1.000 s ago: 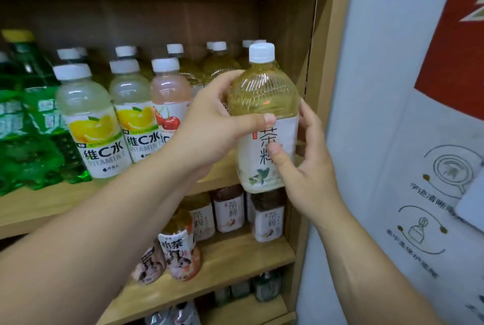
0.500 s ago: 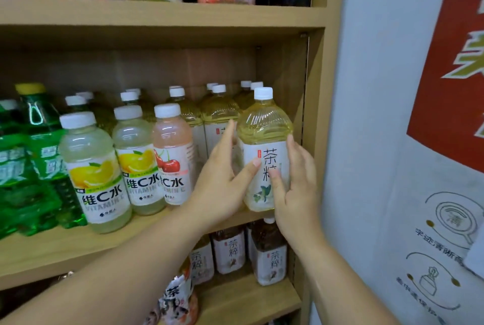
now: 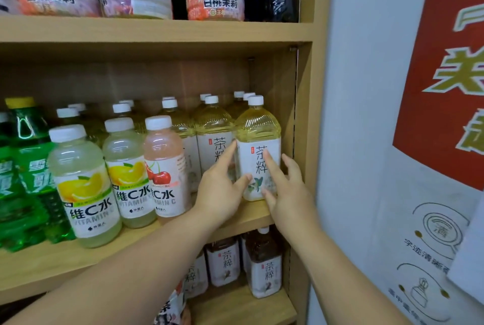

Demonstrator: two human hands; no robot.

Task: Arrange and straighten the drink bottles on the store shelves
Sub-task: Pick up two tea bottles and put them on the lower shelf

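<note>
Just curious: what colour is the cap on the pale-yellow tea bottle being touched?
White plastic cap; head view.

Tea bottle (image 3: 258, 149) now on shelf (image 3: 52, 267) (right end)

Soft, even indoor light falls across the shelf (image 3: 157, 31); shadow pools beneath it; green bottles (image 3: 23, 180) at left smear with blur; wide-angle lens bows the edges.

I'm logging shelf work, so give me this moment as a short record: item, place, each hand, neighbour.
item: yellow tea bottle, white cap, upright
place: middle shelf, far right end
left hand: straight fingers touch the bottle's left side
right hand: straight fingers touch its label
neighbour: matching tea bottle immediately left
</note>
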